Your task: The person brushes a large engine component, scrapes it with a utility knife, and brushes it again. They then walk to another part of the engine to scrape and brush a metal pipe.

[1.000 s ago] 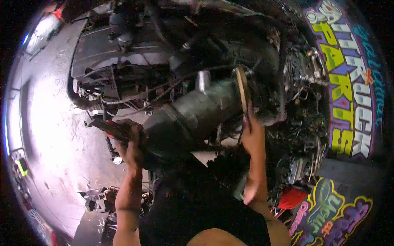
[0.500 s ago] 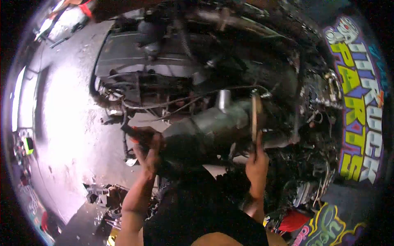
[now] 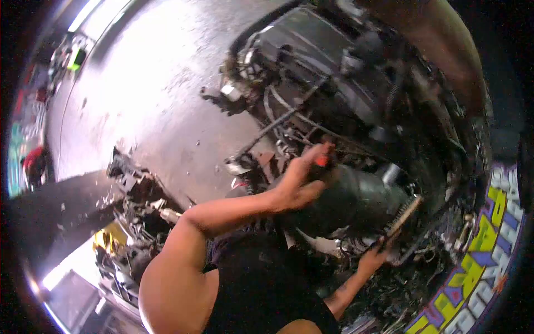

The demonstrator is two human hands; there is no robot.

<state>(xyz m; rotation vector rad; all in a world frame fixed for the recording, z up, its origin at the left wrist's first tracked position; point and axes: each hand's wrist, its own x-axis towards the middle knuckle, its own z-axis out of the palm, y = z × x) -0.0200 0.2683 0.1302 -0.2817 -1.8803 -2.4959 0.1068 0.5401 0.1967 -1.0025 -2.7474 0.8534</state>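
The left hand point(image 3: 297, 181) was closed around a red-handled tool point(image 3: 321, 161) at the gearbox's point(image 3: 356, 203) ten o'clock edge; the right hand point(image 3: 378, 257) gripped a wooden-handled tool point(image 3: 401, 217) at four o'clock. Greasy metal could have let either tool slip into the tangled wires point(image 3: 289, 119).

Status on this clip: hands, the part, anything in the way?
Left hand gripping red-handled tool against big grey cylinder. Right hand holding flat tool at cylinder's end. Cables crowd the work.
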